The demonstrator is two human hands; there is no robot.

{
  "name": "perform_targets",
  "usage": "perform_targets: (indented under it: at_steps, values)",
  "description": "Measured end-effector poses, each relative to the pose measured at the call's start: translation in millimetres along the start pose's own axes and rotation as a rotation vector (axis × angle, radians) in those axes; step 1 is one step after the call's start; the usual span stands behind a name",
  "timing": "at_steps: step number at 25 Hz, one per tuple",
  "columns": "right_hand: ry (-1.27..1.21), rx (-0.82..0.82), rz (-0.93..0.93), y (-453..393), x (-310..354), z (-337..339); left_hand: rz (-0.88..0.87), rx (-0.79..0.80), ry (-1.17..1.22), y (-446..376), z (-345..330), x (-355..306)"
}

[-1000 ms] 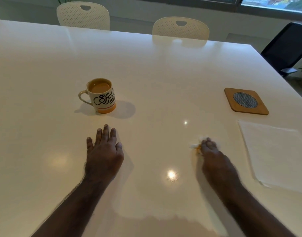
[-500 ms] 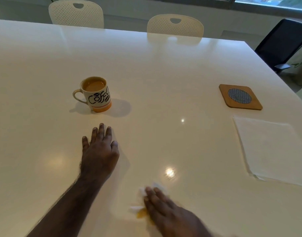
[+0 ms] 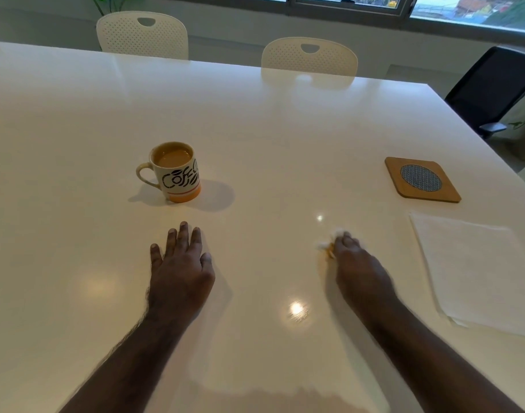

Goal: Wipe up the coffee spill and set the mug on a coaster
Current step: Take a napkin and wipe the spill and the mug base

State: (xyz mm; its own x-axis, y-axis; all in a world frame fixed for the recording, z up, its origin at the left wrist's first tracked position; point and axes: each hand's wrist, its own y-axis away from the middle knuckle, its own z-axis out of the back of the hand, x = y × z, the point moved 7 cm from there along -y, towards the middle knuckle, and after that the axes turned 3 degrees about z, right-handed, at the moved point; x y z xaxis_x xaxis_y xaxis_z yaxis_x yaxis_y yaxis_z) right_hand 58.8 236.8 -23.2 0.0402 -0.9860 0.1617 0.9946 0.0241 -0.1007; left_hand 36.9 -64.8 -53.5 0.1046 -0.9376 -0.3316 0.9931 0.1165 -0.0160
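A cream mug (image 3: 178, 174) with black lettering and an orange base stands on the white table (image 3: 270, 138), full of milky coffee, handle to the left. My left hand (image 3: 181, 269) lies flat on the table just in front of the mug, fingers spread, holding nothing. My right hand (image 3: 356, 266) presses a crumpled, coffee-stained tissue (image 3: 329, 248) onto the table, right of centre; most of the tissue is hidden under my fingers. A square wooden coaster (image 3: 422, 179) with a round dark mesh inset lies at the far right.
A stack of white paper napkins (image 3: 478, 272) lies flat by the right table edge, just in front of the coaster. Two white perforated chairs (image 3: 309, 58) stand at the far side. A black office chair (image 3: 493, 87) is at the right corner.
My right hand swept the tissue from right of centre toward me and left, then back out to the right. My left hand stayed flat. The mug and coaster did not move.
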Motion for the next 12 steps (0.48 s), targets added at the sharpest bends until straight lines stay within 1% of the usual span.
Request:
perform_targets:
  at_steps: [3,6,7,9,11,12]
  values:
    - [-0.003,-0.041,0.106,-59,48,-8,0.0,0.008,-0.002,0,0,-1]
    - [-0.1,0.004,0.198,-96,112,-24,0.003,0.031,0.007,-1,0,0]
    - [-0.092,0.023,0.233,-99,132,-29,-0.001,0.038,0.007,-1,0,-1]
    - [0.0,0.1,0.325,-97,164,-39,-0.01,0.045,0.001,-2,0,0]
    - [0.036,0.112,0.393,-88,171,-39,-0.012,0.049,-0.003,-2,0,0]
    - [0.06,0.105,0.398,-87,167,-36,-0.011,0.048,0.004,-2,1,0]
